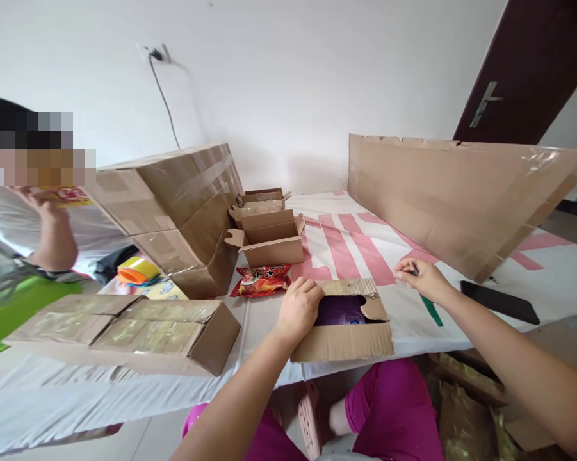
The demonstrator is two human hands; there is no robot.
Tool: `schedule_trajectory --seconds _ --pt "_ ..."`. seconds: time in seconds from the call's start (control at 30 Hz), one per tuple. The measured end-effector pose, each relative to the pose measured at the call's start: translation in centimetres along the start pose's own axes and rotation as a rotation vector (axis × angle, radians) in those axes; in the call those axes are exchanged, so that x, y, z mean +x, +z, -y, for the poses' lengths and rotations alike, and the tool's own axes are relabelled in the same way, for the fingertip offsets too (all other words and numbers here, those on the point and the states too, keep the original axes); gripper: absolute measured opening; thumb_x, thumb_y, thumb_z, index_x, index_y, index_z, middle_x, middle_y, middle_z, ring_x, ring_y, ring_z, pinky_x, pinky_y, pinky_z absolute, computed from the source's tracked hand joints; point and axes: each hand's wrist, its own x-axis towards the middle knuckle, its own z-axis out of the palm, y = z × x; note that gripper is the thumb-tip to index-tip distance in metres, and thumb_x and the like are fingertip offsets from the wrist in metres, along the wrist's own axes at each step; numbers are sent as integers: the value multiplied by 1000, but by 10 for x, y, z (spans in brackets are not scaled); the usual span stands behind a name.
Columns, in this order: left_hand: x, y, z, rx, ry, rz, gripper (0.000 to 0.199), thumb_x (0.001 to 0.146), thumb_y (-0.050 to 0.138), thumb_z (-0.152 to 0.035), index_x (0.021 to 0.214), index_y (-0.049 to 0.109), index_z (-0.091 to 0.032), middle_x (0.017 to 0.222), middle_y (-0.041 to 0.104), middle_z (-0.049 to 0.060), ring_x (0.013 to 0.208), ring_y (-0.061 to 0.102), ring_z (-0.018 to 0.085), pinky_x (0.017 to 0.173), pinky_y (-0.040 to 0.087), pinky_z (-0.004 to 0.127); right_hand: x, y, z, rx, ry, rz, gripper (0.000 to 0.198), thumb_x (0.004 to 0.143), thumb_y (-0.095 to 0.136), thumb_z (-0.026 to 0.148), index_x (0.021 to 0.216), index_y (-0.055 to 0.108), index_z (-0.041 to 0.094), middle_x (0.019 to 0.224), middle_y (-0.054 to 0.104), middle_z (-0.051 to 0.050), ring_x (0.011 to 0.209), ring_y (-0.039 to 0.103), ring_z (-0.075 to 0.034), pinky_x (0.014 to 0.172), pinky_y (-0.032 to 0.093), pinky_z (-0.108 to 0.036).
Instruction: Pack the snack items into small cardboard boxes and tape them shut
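An open cardboard box [343, 344] stands at the table's front edge, with a purple item [333, 310] inside it. My left hand [300, 308] is closed over the box's left end, fingers bent on the rim. To the right of the box, my right hand [420, 276] is raised and closed in a pinch around a slim dark end. A slim green tool [431, 310] shows below that hand, seemingly the same object; its exact kind is unclear. Behind the box lies a red snack packet [262, 281].
Open small cartons [273, 250] stand behind the packet. Large taped boxes [173, 192] and a long taped box [148, 326] fill the left. A tall cardboard panel [442, 198] and a black phone [499, 301] are right. Another person's hand [48, 205] holds a yellow packet.
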Motion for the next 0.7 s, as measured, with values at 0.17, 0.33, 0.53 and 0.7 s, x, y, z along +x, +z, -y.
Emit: schedule_trajectory --seconds 0.17,0.33,0.53,0.7 --pt "5 2 3 25 43 40 28 94 40 -14 79 64 -21 83 65 6 84 53 21 79 46 33 -40 -6 -18 187 74 -60 30 69 62 47 84 59 21 76 68 -5 65 62 -17 49 46 -26" --pt "6 -20 -7 -143 42 89 15 89 52 -21 100 63 -21 100 67 6 96 59 23 87 49 37 -76 -11 -37 262 112 -151 31 70 64 48 83 60 20 73 66 -4 63 62 -16 51 46 -26" --pt "-39 -50 -59 -527 292 -110 20 88 54 -11 105 60 -19 98 66 8 99 62 21 84 51 35 -129 -6 -108 162 286 -319 32 74 63 48 92 61 21 75 66 -1 68 62 -17 62 48 -29" --pt "-102 -7 -76 -733 433 82 28 82 55 -1 104 62 -17 85 67 6 84 64 19 78 53 31 -206 -9 -199 -22 600 -390 21 75 68 38 71 63 19 83 66 -4 87 61 -19 84 47 -36"
